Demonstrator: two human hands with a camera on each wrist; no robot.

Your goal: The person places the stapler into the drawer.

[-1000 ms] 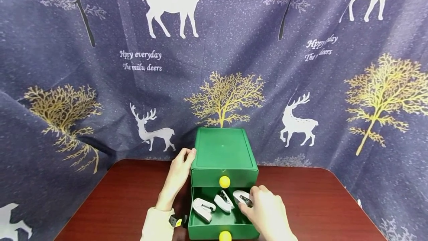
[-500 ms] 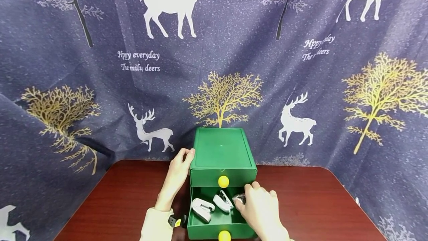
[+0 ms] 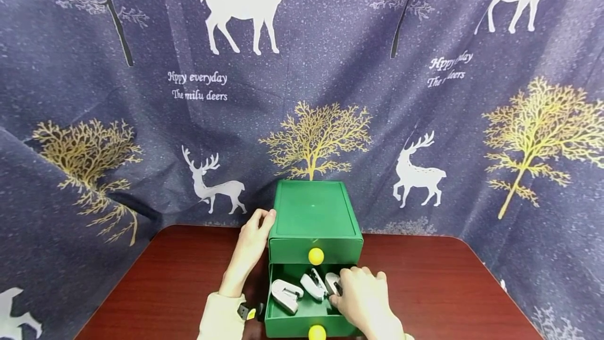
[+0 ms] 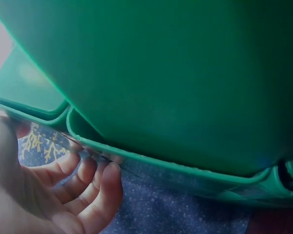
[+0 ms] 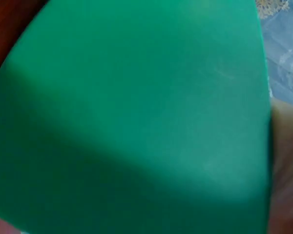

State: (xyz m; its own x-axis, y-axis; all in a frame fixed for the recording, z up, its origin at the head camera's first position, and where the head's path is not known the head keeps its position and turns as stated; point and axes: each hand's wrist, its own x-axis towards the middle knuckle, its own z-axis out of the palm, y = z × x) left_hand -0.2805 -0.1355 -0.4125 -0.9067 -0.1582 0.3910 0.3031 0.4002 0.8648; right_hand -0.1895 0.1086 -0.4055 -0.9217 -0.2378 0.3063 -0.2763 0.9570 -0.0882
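Observation:
A green two-drawer box (image 3: 313, 209) stands on the table with its lower drawer (image 3: 302, 324) pulled out. Inside that drawer are three white mini staplers: one at the left (image 3: 286, 296), one in the middle (image 3: 314, 284), and one at the right (image 3: 333, 283). My right hand (image 3: 360, 298) reaches over the drawer's right wall and grips the right stapler, covering part of it. In the right wrist view, the green drawer wall (image 5: 151, 97) hides the fingertips. My left hand (image 3: 255, 232) rests against the box's left side; its fingers (image 4: 110, 183) touch the outer wall in the left wrist view.
The upper drawer with its yellow round knob (image 3: 316, 256) is closed. Another yellow knob (image 3: 317, 332) is on the lower drawer's front. Under everything is a reddish-brown table (image 3: 424, 287). A dark blue deer-print cloth (image 3: 330, 67) hangs behind.
My right hand has shifted left over the drawer, and the right stapler has moved and turned a little towards the middle one. The left hand stays against the box.

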